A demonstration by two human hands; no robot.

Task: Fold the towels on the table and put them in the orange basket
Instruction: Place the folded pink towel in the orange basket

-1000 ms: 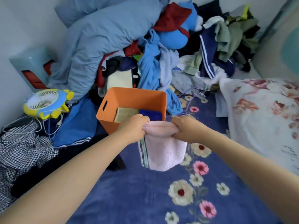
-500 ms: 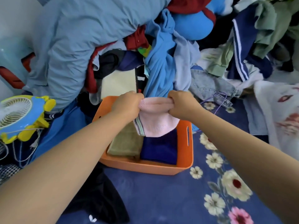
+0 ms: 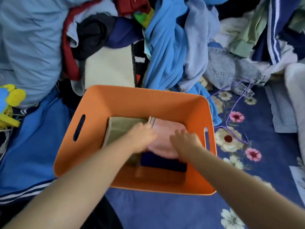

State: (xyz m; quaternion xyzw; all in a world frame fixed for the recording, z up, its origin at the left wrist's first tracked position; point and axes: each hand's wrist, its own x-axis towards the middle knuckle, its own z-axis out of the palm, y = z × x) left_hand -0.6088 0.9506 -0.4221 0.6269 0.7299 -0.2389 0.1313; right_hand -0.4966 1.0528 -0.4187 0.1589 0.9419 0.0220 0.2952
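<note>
The folded pink towel [image 3: 162,138], striped at its far edge, lies inside the orange basket [image 3: 137,101], atop a navy towel [image 3: 163,162] and beside an olive towel [image 3: 122,129]. The left hand [image 3: 142,138] and right hand [image 3: 184,139] rest on it; blur hides whether either grip is clamped or loose.

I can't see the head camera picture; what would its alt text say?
Two bare hands, left hand and right hand, press a folded pink towel into an orange basket, on top of a dark blue towel and beside an olive towel. The basket sits on a blue floral bedspread before a heap of clothes.
</note>
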